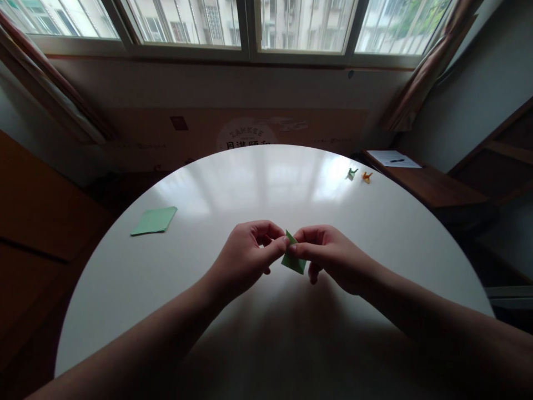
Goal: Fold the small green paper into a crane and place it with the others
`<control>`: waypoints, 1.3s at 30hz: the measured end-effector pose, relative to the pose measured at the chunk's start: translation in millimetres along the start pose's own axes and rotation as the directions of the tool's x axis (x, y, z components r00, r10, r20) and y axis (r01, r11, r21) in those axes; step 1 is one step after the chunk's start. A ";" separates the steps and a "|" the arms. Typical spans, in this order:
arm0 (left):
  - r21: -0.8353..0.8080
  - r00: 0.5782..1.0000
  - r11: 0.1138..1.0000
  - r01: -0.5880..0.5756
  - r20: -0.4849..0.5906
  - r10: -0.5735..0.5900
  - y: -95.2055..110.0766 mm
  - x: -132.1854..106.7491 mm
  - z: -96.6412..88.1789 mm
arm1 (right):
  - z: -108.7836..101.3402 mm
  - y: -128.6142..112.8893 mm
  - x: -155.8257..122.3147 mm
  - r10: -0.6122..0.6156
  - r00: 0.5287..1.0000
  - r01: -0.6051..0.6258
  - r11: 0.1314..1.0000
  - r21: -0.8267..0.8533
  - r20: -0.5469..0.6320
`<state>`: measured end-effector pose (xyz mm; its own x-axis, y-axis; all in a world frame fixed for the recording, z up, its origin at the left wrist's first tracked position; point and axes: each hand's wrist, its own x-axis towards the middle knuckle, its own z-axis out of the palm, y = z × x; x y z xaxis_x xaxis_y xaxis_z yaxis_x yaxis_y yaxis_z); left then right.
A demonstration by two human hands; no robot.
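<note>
A small folded piece of green paper [295, 264] is held up between my two hands over the middle of the table. It tapers to a point at the top and is wider at the bottom. My left hand [252, 253] pinches its upper left edge between thumb and fingers. From the other side, my right hand [328, 253] grips it, the thumb pressed on its front face and a lower finger hanging free. Fingers hide part of the paper and its rear side.
The round white table [200, 333] carries a stack of green paper sheets [154, 221] at left. Far right on it stand a green paper crane [352, 173] and an orange paper crane [367, 177]. Beyond, a white sheet [393, 159] with a pen [397, 161] lies on a wooden desk [433, 183].
</note>
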<state>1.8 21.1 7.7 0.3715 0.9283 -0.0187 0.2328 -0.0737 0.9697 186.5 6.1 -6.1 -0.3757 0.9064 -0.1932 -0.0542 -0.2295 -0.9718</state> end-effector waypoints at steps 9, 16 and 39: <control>-0.021 0.999 0.999 0.028 0.024 -0.027 1.5 -0.4 -3.6 | 0.4 -2.0 -0.7 0.044 0.998 -0.042 0.998 -0.048 0.038; -0.043 0.999 0.998 0.051 -0.006 -0.051 2.9 1.4 -7.7 | 0.4 -4.5 -1.1 0.077 0.997 -0.075 0.995 -0.070 0.027; 0.089 0.995 0.996 0.025 0.092 -0.034 11.6 -2.0 -12.9 | -3.4 -5.7 -5.5 -0.234 0.972 0.221 0.939 -0.264 -0.018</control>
<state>-7.8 23.0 22.2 0.4449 0.8925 -0.0737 0.3214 -0.0823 0.9434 192.0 3.6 0.0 -0.3357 0.9412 0.0374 0.1103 0.0787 -0.9908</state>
